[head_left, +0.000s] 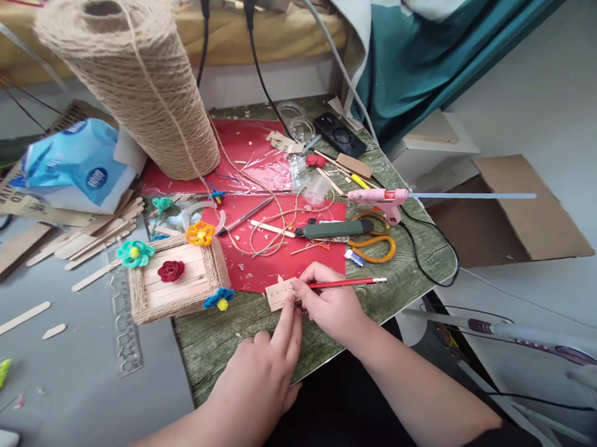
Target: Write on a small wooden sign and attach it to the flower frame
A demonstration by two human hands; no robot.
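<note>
A red pencil (348, 282) with a white eraser end is gripped in my right hand (331, 304), its point down at a small brown card (277, 296). Faint handwriting shows on the card. Two stretched fingers of my left hand (266, 362) press the card's lower edge flat on the table. To the left of both hands sits a box (152, 282) of wooden sticks edged with twine. A dark red rose (170, 271) decorates its top, with teal, orange and blue flowers at its corners.
A large twine spool (130, 88) stands at the back left. Beyond my right hand lie a pink glue gun (380, 197), orange-handled scissors (380, 249) and a green pen-like tool (335, 229). Red sheets (246, 267), craft sticks (100, 275) and a stencil ruler (126, 338) lie around.
</note>
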